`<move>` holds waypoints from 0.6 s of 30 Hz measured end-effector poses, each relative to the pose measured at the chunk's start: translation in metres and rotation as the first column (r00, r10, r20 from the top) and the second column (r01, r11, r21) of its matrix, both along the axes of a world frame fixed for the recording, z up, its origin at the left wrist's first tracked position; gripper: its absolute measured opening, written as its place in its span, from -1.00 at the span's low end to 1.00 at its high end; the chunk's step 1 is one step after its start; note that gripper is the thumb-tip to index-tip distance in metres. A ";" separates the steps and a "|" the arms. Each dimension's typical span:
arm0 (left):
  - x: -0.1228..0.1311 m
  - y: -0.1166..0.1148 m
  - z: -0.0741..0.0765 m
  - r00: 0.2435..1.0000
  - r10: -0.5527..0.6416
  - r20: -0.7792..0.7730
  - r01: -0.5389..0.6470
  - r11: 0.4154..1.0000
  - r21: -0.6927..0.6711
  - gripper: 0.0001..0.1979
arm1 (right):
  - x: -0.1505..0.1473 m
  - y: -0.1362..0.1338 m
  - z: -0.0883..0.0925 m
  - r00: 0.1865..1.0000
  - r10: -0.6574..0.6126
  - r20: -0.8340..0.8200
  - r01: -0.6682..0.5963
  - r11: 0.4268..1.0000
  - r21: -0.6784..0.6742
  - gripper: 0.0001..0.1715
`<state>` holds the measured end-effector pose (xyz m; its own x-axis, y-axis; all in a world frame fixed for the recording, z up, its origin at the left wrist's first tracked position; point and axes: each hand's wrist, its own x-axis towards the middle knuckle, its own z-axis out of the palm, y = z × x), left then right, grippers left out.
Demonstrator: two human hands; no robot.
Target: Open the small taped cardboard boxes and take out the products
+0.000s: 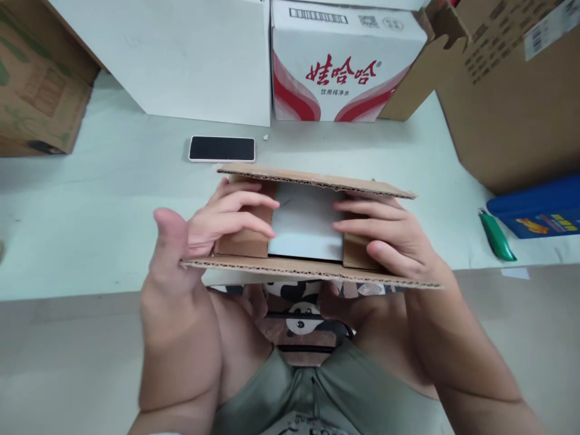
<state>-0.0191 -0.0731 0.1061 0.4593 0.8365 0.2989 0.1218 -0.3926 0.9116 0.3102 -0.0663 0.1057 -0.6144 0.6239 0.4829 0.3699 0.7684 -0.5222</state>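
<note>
Squarely before the person, at the near edge of the tabletop (122,229), stands a brown cardboard box (360,246), its base hidden. Its far long flap (317,178) and near long flap (263,263) show rough corrugated edges and leave a gap between them; in that gap the left short flap (249,243) and another on the right lie inward, with a pale surface (308,223) visible between the two. The left hand (203,226) is spread, fingers apart over the left short flap and thumb raised outside the box. The right hand (403,232) is likewise unclenched, its fingers slightly parted over the right short flap. Just beyond the far long flap lies a phone (222,148), dark screen upward. Farther back, a white panel (203,60) stands beside a white carton (339,72) with red lettering. To the right, a green-handled tool (497,237) lies next to a blue package (534,205), near a large brown carton (512,115). A printed cardboard box (36,90) occupies the far left.
</note>
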 end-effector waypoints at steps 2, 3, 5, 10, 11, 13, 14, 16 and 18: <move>-0.001 -0.002 0.003 0.996 0.007 -0.084 -0.012 0.999 -0.049 -0.15 | 0.001 -0.004 0.006 0.987 0.001 0.163 0.005 0.999 -0.032 -0.43; -0.002 -0.002 0.004 0.992 -0.017 -0.124 0.009 0.998 -0.066 -0.13 | 0.001 -0.006 0.008 0.979 0.004 0.204 0.004 0.999 -0.042 -0.37; -0.005 -0.003 0.005 0.980 -0.053 -0.193 0.036 0.995 -0.091 -0.10 | 0.002 -0.006 0.008 0.975 0.009 0.220 0.001 0.999 -0.048 -0.31; -0.002 -0.014 0.007 0.978 0.021 -0.209 -0.033 0.998 -0.056 -0.16 | 0.003 -0.005 -0.006 0.996 -0.080 0.038 0.080 0.997 0.012 -0.25; 0.000 -0.016 0.008 0.977 0.022 -0.212 -0.035 0.998 -0.057 -0.18 | 0.003 -0.004 -0.010 0.995 -0.098 -0.014 0.098 0.995 0.022 -0.26; 0.000 -0.020 0.011 0.972 0.011 -0.235 -0.027 0.997 -0.067 -0.19 | 0.003 -0.005 -0.017 0.986 -0.118 -0.120 0.125 0.991 0.049 -0.32; -0.001 -0.020 0.012 0.967 0.001 -0.254 -0.020 0.997 -0.073 -0.19 | 0.002 -0.006 -0.020 0.977 -0.124 -0.175 0.137 0.988 0.065 -0.35; -0.004 -0.018 0.014 0.951 -0.028 -0.308 0.004 0.997 -0.080 -0.19 | 0.000 -0.007 -0.025 0.953 -0.161 -0.255 0.187 0.979 0.081 -0.37; -0.008 -0.015 0.013 0.925 -0.061 -0.375 0.035 0.997 -0.076 -0.19 | -0.003 -0.008 -0.027 0.925 -0.220 -0.310 0.258 0.962 0.089 -0.37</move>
